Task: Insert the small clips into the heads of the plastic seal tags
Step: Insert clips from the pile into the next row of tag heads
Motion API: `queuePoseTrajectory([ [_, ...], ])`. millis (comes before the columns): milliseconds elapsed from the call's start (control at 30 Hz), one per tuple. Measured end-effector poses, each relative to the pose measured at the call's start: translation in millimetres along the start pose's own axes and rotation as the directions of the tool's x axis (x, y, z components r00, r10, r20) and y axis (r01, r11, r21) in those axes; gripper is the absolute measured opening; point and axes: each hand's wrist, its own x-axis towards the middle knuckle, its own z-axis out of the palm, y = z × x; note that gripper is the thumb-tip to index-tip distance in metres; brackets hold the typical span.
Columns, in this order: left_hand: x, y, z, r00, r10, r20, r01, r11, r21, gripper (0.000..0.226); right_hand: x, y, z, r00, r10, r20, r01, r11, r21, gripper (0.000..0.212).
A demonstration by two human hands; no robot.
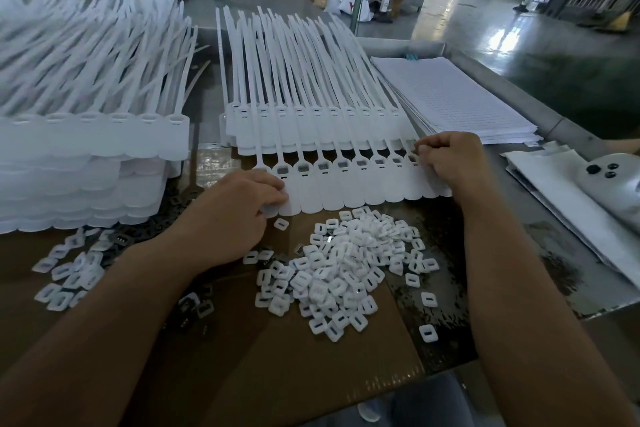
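Note:
A joined strip of white plastic seal tags point(349, 187) lies across the brown cardboard point(277, 364), with dark metal inserts showing in several heads. My left hand point(235, 215) presses on the strip's left end, fingers curled over the tag flags. At the strip's right end, my right hand point(450, 163) has its fingers curled at the last tag head; whether it pinches a clip is hidden. A heap of small white square clips point(346, 270) lies just in front of the strip, between my forearms.
A tall stack of tag strips point(90, 163) stands at the left, another stack point(311, 121) behind the working strip. More clips point(69, 270) are scattered at the left. White sheets point(460, 100) lie at the right, a grey device point(613, 180) at the far right.

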Motion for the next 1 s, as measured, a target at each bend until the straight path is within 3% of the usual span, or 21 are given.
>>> queuePoseTrajectory([
  [100,0,0,0,1.000,0.005,0.004,-0.005,1.000,-0.005,0.041,-10,-15,0,0.988,-0.153,-0.015,0.153,0.987,0.049,0.018],
  [200,-1,1,-1,1.000,-0.001,0.009,0.001,1.000,0.003,0.042,-32,-36,8,0.935,-0.295,0.195,0.283,0.955,0.089,0.026],
  [267,-1,1,0,1.000,-0.006,0.012,0.006,1.000,0.006,0.043,-47,-47,16,0.851,-0.363,0.379,0.367,0.928,0.067,0.023],
  [367,0,1,-1,1.000,-0.025,0.013,0.025,1.000,0.001,0.043,-67,-61,27,0.659,-0.417,0.626,0.491,0.869,0.062,0.013],
  [433,0,1,-1,0.999,-0.039,0.019,0.039,0.999,0.004,0.043,-76,-67,34,0.547,-0.423,0.722,0.548,0.833,0.074,0.006],
  [533,1,1,-2,0.999,-0.044,0.023,0.044,0.999,0.006,0.041,-84,-72,43,0.460,-0.415,0.785,0.588,0.805,0.082,0.007],
  [833,2,2,-2,0.998,-0.051,0.021,0.051,0.999,-0.003,0.040,-87,-73,41,0.432,-0.295,0.852,0.555,0.832,0.007,0.018],
  [1000,0,2,0,0.998,-0.054,0.031,0.054,0.999,0.004,0.042,-93,-77,43,0.412,-0.309,0.858,0.612,0.791,-0.009,0.016],
])
